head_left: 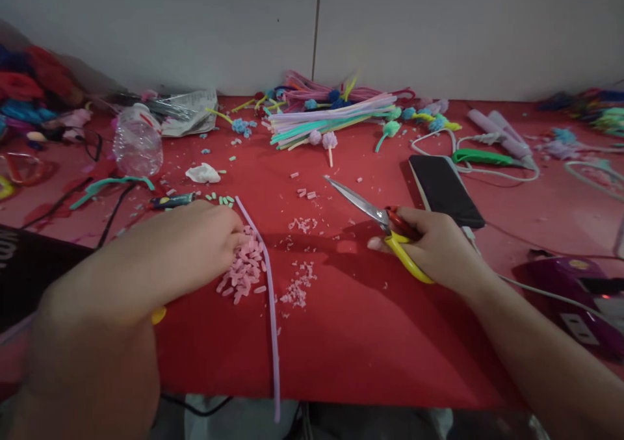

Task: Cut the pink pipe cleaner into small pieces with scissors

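My right hand holds a pair of scissors with one red and one yellow handle, the blades closed and pointing to the upper left. At the left, my left hand reaches down to a pile of short pink pieces, its fingers bent at the pile's upper edge; what they hold, if anything, is hidden. A long lilac pipe cleaner lies beside the pile and hangs over the table's front edge. Small pink scraps are scattered to its right.
Across the back of the red table lies a bundle of pipe cleaners. A black phone with a cable is at the right, near a purple power strip. A clear plastic bottle stands at the back left.
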The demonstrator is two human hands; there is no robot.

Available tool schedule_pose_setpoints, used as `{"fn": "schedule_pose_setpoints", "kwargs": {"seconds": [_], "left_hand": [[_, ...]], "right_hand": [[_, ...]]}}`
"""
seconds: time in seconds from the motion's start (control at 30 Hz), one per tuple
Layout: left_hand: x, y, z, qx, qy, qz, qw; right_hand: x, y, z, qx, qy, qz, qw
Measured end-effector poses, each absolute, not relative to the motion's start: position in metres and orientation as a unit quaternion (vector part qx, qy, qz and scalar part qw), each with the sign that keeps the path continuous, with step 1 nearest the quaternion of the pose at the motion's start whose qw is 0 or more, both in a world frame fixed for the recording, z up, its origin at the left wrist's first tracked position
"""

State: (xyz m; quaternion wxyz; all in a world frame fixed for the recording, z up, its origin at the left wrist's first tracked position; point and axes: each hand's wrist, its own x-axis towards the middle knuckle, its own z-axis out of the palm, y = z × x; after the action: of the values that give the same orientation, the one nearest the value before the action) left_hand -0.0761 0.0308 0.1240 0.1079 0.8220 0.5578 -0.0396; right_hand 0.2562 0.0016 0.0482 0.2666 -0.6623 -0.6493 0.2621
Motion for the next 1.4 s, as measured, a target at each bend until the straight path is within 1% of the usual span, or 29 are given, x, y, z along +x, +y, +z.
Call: {"fn": "schedule_pose_setpoints", "kwargs": {"seconds": [0.03,0.1,0.17,0.23,0.3,0.43,0.5,0.63,0.77,0.97,1.2,1.4], "left_hand": [[-0.075,0.032,0.123,0.81,0.575,-0.081,0.087],[-0.07,0.035,0.123,0.78,0.603,-0.148,0.077],[-0.061,0.039,0.126,0.759,0.623,-0.175,0.071],[-0.052,0.042,0.129,0.75,0.643,-0.152,0.045],[-0.042,0.044,0.129,0.752,0.651,-0.098,0.026],[-0.023,0.048,0.119,0.796,0.605,0.012,0.018],[-0.014,0.05,0.112,0.809,0.587,0.043,0.008],[-0.002,0.054,0.104,0.813,0.582,0.011,0.014],[0.003,0.06,0.105,0.813,0.581,-0.032,-0.007],[0.012,0.073,0.096,0.83,0.556,-0.042,-0.015],[0.016,0.093,0.08,0.838,0.543,-0.06,0.0],[0.011,0.098,0.08,0.842,0.537,-0.046,0.005]], "right_hand": [[0.256,0.002,0.048,-0.662,-0.649,0.264,0.267],[0.256,0.002,0.049,-0.662,-0.649,0.264,0.268],[0.256,0.001,0.049,-0.662,-0.649,0.26,0.269],[0.255,0.001,0.049,-0.663,-0.648,0.26,0.271],[0.255,0.001,0.049,-0.667,-0.643,0.259,0.273],[0.255,0.001,0.048,-0.679,-0.633,0.244,0.281],[0.256,0.002,0.047,-0.682,-0.633,0.234,0.283],[0.256,0.002,0.045,-0.672,-0.644,0.235,0.28],[0.257,0.004,0.039,-0.655,-0.658,0.228,0.294],[0.258,0.006,0.034,-0.642,-0.663,0.231,0.309],[0.259,0.008,0.033,-0.64,-0.668,0.222,0.307],[0.26,0.008,0.032,-0.643,-0.669,0.223,0.299]]}}
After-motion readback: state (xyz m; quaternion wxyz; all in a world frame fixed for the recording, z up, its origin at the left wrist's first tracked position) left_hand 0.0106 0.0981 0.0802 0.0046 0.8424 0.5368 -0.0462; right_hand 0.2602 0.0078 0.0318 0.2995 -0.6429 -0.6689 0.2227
